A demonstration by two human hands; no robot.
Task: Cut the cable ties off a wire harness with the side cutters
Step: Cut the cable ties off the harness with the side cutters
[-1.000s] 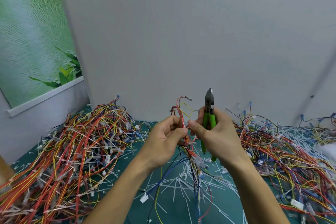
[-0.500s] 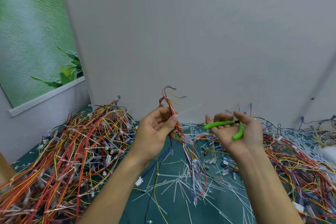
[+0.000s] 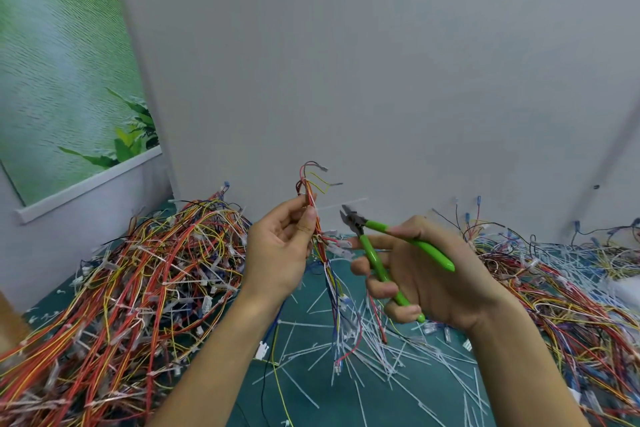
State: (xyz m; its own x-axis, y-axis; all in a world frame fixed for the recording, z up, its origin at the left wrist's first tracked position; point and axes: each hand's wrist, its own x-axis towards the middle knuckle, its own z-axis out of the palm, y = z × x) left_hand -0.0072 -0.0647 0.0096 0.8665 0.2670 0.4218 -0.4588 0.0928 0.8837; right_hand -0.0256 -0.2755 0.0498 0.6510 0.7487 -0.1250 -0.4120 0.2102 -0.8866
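My left hand point(image 3: 280, 250) pinches a thin wire harness point(image 3: 327, 274) of red, yellow and blue wires and holds it upright above the table; its lower end hangs down with small white connectors. My right hand point(image 3: 426, 274) grips the green-handled side cutters point(image 3: 384, 246), handles spread, with the dark jaws point(image 3: 349, 217) open and pointing left, a short gap from the harness. A thin white cable tie point(image 3: 341, 204) sticks out to the right from the harness just above the jaws.
A big heap of tied harnesses point(image 3: 131, 288) lies on the left of the green table mat point(image 3: 311, 402). Another heap of wires point(image 3: 571, 298) lies on the right. Cut white ties point(image 3: 374, 343) litter the mat between them. A grey wall point(image 3: 346, 80) stands close behind.
My right hand left the harness, swung right, then turned the cutters from upright to jaws pointing left at the harness, now open. My left hand lifted the harness a little.
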